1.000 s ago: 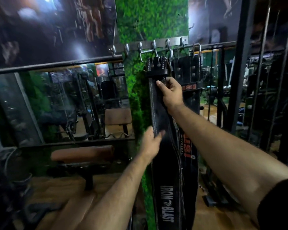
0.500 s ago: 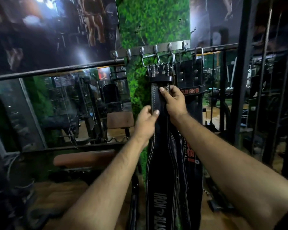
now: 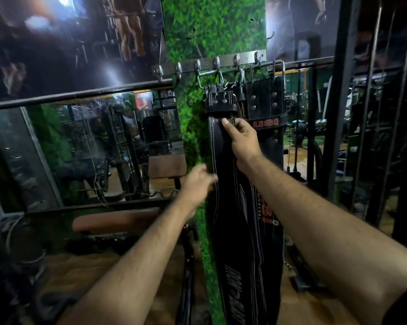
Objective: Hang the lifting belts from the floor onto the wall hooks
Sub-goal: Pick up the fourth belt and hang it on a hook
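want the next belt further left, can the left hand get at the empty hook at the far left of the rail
Probably yes: the left hand only touches the front belt's edge, and nothing hangs between it and the far-left hook above.

Dim, glary, edge-warped, slightly blurred

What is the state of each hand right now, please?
Left hand: blurred at the front belt's left edge; grip cannot be told.
Right hand: fingers curled, holding the front belt below its buckle.
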